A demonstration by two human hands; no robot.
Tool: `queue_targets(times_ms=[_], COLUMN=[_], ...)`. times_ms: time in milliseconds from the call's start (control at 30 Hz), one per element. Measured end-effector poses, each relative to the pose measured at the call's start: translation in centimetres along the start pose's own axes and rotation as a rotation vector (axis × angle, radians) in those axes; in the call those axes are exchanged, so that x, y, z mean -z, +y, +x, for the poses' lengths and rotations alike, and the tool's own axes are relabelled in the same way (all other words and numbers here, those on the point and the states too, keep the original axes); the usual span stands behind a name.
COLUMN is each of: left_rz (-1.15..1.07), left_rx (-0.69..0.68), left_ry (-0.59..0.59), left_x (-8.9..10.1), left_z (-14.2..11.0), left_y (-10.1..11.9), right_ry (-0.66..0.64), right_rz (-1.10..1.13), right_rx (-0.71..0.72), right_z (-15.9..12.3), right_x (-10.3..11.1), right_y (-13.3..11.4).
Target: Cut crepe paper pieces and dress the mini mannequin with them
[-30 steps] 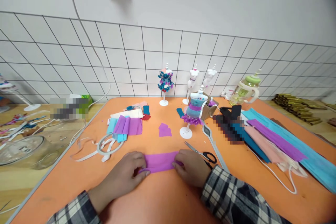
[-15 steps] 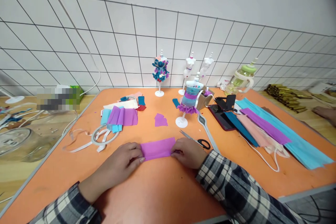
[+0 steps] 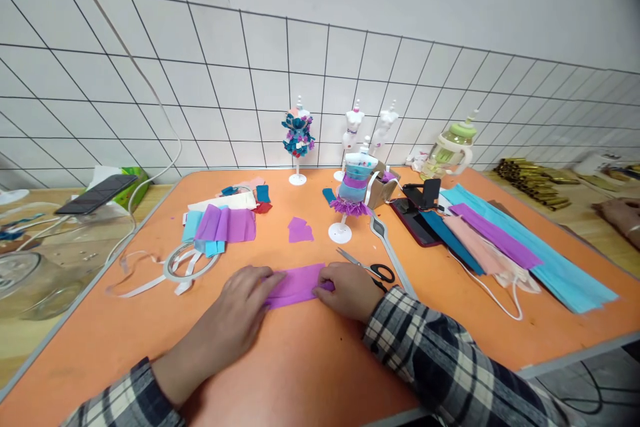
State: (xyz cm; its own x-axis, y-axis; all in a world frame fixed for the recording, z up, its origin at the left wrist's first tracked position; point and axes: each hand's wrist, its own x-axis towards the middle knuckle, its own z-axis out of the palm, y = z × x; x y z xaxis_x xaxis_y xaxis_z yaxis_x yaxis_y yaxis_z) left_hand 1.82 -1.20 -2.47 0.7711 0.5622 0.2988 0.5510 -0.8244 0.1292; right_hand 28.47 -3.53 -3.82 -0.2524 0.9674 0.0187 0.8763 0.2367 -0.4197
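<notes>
A strip of purple crepe paper (image 3: pixel 296 285) lies on the orange table before me. My left hand (image 3: pixel 246 300) rests over its left end, fingers stretched out and pressing it down. At the right end my right hand (image 3: pixel 345 288) is closed, pinching the edge between thumb and fingers. Scissors (image 3: pixel 367 267) with black handles lie just beyond my right hand. Behind the strip is a small purple scrap (image 3: pixel 301 230). A little white dress form (image 3: pixel 355 187) wears blue and purple paper with a fringed purple skirt.
Tape (image 3: pixel 190 263) and folded crepe paper (image 3: pixel 240 225) lie at left. More dress forms (image 3: pixel 299 140) stand at the back. To the right are a phone (image 3: pixel 416 223), long crepe strips (image 3: pixel 530 250) and a green-lidded bottle (image 3: pixel 450 150). Another phone (image 3: pixel 97 195) rests at far left.
My left hand has slid forward and right onto the strip, its fingers opening from a pinch to lie over it. My right hand still pinches the other end. The view has turned slightly right.
</notes>
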Motion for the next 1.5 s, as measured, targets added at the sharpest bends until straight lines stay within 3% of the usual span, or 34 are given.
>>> queue_targets(times_ms=[133, 233, 467, 600, 700, 833, 1033, 1167, 1367, 1500], left_rz=[0.090, 0.094, 0.085, 0.147, 0.180, 0.219, 0.196, 0.212, 0.275, 0.305], left_rx=[-0.199, -0.156, -0.097, -0.117, -0.125, -0.122, -0.096, -0.096, -0.147, -0.166], left_ry=[-0.024, -0.083, -0.018, -0.036, -0.053, -0.078, -0.127, -0.072, 0.067, 0.085], left_x=[-1.2, -2.0, -3.0, -2.6, -2.5, -3.3, -3.6, -3.3, -3.4, -3.4], left_z=[-1.0, -1.5, -1.9, -1.5, -1.3, -1.5, -1.6, -1.5, -1.5, -1.6], left_y=[3.2, 4.5, 3.4, 3.6, 3.7, 3.3, 3.2, 3.4, 3.3, 3.2], right_ry=[-0.012, -0.012, 0.056, 0.181, 0.126, 0.052, 0.069, 0.092, 0.151, 0.145], right_rz=[-0.010, -0.017, -0.026, -0.156, -0.209, -0.182, -0.217, -0.254, -0.206, -0.237], right_rx=[0.011, 0.014, 0.006, 0.129, 0.169, 0.105, -0.053, -0.120, 0.168, 0.056], right_z=[0.1, 0.1, -0.2, -1.9, -3.6, -4.8, -5.5, -5.5, -4.7, -4.3], right_x=[0.1, 0.2, 0.4, 0.3, -0.2, -0.8, 0.3, 1.2, 0.9, 0.8], right_y=[-0.3, -0.3, -0.2, -1.6, -2.9, -3.1, -0.6, -0.2, -1.2, -1.0])
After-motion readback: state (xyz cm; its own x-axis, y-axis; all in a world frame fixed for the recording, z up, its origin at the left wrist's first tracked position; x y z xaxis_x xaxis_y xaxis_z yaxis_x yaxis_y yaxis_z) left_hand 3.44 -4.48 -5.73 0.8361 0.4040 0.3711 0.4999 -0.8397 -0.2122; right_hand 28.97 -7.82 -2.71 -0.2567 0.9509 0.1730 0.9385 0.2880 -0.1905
